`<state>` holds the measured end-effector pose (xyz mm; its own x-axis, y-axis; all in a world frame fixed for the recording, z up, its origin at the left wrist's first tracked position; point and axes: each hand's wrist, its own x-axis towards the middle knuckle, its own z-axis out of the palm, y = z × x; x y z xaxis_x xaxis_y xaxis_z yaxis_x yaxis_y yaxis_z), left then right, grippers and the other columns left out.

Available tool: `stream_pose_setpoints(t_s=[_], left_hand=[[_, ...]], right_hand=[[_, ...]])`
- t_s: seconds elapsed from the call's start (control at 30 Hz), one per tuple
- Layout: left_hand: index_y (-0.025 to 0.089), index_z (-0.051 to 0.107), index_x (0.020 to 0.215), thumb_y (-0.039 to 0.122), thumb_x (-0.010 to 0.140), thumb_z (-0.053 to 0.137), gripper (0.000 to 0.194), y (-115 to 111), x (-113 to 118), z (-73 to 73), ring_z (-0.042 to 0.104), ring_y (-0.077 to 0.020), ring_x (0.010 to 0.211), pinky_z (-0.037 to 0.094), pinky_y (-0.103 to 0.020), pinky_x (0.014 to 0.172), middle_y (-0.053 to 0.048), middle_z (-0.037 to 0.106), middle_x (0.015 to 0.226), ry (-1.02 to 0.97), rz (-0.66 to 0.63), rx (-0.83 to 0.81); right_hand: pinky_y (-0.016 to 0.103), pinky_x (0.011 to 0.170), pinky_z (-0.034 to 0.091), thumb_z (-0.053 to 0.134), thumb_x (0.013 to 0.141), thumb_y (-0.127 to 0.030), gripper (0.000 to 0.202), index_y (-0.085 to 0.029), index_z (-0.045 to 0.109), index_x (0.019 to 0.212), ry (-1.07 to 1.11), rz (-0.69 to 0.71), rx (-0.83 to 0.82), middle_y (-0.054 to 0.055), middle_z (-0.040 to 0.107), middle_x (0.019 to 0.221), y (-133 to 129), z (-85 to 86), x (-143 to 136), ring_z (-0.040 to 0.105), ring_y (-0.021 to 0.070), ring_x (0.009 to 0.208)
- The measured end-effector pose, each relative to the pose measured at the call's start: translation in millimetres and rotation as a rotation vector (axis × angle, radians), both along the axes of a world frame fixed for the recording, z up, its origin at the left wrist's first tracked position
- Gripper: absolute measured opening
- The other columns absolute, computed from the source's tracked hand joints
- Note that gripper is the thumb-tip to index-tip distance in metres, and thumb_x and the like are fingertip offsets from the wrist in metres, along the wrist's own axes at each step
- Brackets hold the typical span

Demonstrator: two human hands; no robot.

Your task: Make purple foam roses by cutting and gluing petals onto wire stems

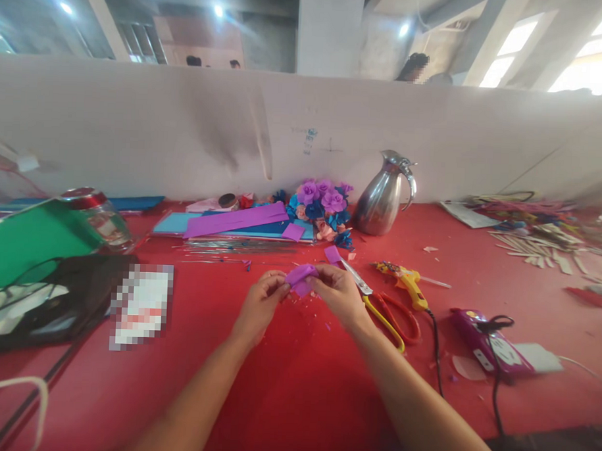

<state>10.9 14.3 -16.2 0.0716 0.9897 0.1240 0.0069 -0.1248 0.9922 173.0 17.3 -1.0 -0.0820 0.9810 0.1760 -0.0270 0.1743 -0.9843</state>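
Between my two hands, above the middle of the red table [276,382], is a small folded piece of purple paper [300,278]. My left hand [266,300] pinches its left edge between thumb and fingers. The right edge is pinched by my right hand [341,293]. Just beyond my right hand lie scissors [387,314] with red and yellow handles, beside a small purple scrap [332,254]. Farther back, purple paper strips [236,220] rest on blue sheets [175,224], left of a bunch of purple, blue and pink paper flowers [324,203].
A metal jug [381,199] stands behind the scissors. To the right are a yellow glue gun [411,286] with a black cord and a purple power box [492,344]. At left are a lidded jar [101,222], a green board [34,242] and a black bag [71,303].
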Motion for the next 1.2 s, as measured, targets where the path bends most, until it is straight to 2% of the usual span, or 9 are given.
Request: stream_pose_setpoints(t_s=[0.27,0.5,0.67,0.9,1.2], left_hand=[[0.016,0.063,0.062,0.035,0.073,0.066,0.022,0.1,-0.2,-0.1,0.045,-0.0131,0.074,0.037,-0.021,0.061,-0.003,0.048,0.088,-0.035,-0.035,-0.032],[0.016,0.065,0.065,0.036,0.070,0.070,0.021,-1.2,0.6,1.7,0.048,-0.0120,0.071,0.039,-0.022,0.065,-0.002,0.053,0.083,-0.067,-0.080,-0.050],[0.017,0.066,0.084,0.045,0.071,0.070,0.032,-1.6,-0.9,2.0,0.056,-0.0121,0.062,0.044,-0.025,0.065,-0.001,0.062,0.066,-0.287,-0.103,-0.260],[0.015,0.068,0.077,0.036,0.061,0.081,0.029,-0.3,-4.0,3.4,0.061,-0.0113,0.060,0.049,-0.023,0.061,-0.002,0.067,0.069,-0.468,-0.180,-0.515],[0.014,0.071,0.068,0.033,0.054,0.084,0.027,-3.6,-3.3,8.4,0.057,-0.0085,0.059,0.046,-0.021,0.062,0.000,0.064,0.063,-0.376,-0.225,-0.486]], right_hand=[[0.024,0.059,0.041,0.062,0.069,-0.028,0.013,-0.016,0.064,0.074,-0.025,0.070,-0.014,-0.001,0.059,0.066,-3.9,5.3,-1.2,0.052,0.0127,0.062],[0.026,0.060,0.041,0.065,0.068,-0.030,0.016,-0.016,0.067,0.077,0.001,0.072,-0.040,0.000,0.063,0.068,-3.1,4.6,-2.4,0.053,0.0130,0.061],[0.025,0.061,0.042,0.065,0.068,-0.031,0.016,-0.017,0.068,0.075,0.024,0.072,-0.049,0.000,0.064,0.067,-2.7,6.5,-2.0,0.054,0.0134,0.062],[0.024,0.056,0.039,0.064,0.068,-0.035,0.019,-0.017,0.063,0.068,-0.004,0.102,-0.082,0.000,0.057,0.059,-3.5,8.1,1.3,0.051,0.0135,0.060],[0.024,0.053,0.031,0.063,0.068,-0.036,0.021,-0.018,0.054,0.062,-0.089,0.074,-0.052,-0.005,0.045,0.056,-3.4,6.4,2.0,0.038,0.0098,0.054]])
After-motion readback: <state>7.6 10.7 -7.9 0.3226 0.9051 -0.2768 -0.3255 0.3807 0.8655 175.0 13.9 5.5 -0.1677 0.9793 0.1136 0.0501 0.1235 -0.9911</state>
